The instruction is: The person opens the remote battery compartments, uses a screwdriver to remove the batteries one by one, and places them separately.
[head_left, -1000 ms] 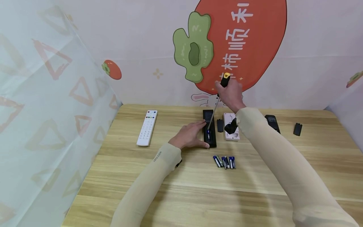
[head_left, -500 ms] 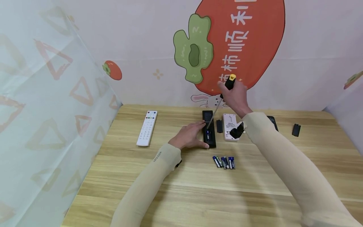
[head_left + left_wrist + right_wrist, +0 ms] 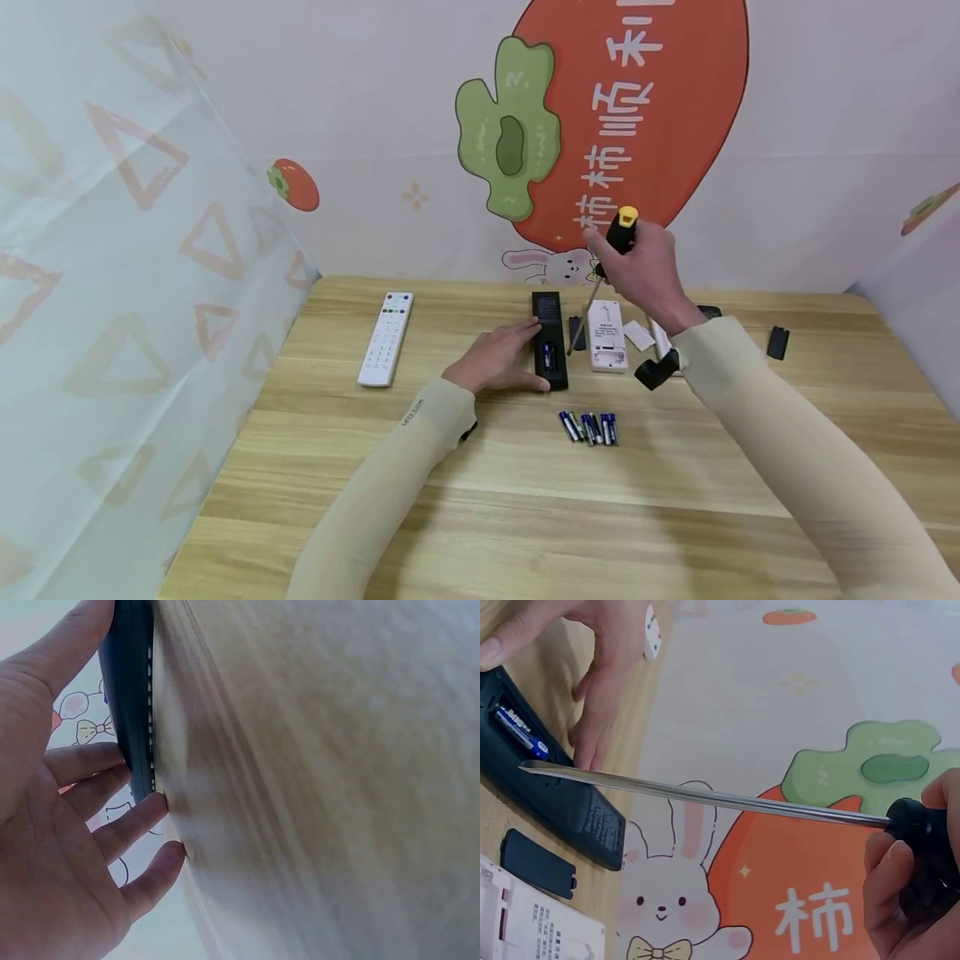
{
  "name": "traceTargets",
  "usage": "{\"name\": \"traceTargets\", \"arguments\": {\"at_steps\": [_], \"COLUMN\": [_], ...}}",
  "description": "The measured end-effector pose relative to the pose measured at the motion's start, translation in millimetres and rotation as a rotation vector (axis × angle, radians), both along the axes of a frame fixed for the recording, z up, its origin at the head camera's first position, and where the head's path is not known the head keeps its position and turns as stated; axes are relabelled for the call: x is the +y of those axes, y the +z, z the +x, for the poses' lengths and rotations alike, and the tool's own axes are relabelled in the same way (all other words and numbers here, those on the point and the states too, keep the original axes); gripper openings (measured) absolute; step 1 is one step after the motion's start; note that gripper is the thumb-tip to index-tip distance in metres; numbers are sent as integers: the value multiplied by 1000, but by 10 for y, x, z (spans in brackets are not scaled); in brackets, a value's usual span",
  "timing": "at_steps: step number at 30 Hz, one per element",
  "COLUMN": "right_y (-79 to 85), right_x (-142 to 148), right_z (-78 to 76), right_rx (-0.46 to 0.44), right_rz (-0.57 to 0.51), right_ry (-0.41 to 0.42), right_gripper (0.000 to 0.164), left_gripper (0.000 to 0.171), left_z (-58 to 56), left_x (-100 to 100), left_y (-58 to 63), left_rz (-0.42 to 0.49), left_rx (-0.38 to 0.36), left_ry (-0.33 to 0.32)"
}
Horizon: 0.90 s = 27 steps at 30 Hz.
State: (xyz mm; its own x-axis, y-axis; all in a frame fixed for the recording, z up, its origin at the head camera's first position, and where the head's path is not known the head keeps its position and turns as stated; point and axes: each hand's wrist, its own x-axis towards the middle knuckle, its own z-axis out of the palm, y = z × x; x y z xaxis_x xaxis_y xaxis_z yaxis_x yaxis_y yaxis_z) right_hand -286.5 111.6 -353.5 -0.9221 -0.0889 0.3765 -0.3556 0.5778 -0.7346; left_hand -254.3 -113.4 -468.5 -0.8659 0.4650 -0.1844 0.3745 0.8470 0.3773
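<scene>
My left hand [image 3: 498, 358] holds the black remote control [image 3: 550, 312] steady on the table, thumb at its near end and fingertips along its left side. The remote lies back up with its battery bay uncovered, and a blue battery [image 3: 521, 733] shows inside. My right hand [image 3: 645, 271] grips a screwdriver [image 3: 621, 229] with a black and yellow handle. Its long metal shaft [image 3: 705, 796] slants down, and the tip overlaps the remote's edge in the right wrist view. A black battery cover [image 3: 577, 333] lies just right of the remote.
Several batteries [image 3: 590, 428] lie in a row nearer me. Right of the cover are an opened white remote [image 3: 606, 333] and a white cover [image 3: 639, 335]; my right arm partly hides further remotes. Another white remote [image 3: 386, 337] lies left, a small black cover [image 3: 777, 342] far right.
My right hand has moved right and slightly down with the screwdriver, whose tip has left the battery bay. My left hand stays on the remote control.
</scene>
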Motion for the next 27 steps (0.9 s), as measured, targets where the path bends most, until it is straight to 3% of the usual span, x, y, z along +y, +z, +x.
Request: {"name": "traceTargets", "arguments": {"at_steps": [7, 18, 27], "right_y": [23, 25, 20], "right_x": [16, 132, 160], "right_z": [107, 216, 267], "right_rx": [25, 22, 10], "right_rz": [41, 59, 58], "right_ry": [46, 44, 48], "right_gripper": [42, 43, 44], "left_gripper": [103, 104, 96], "left_z": [3, -9, 6], "left_x": [-3, 27, 68], "left_y": [35, 52, 95], "left_rz": [6, -26, -36], "left_rx": [-12, -17, 26], "left_ry": [1, -5, -44]}}
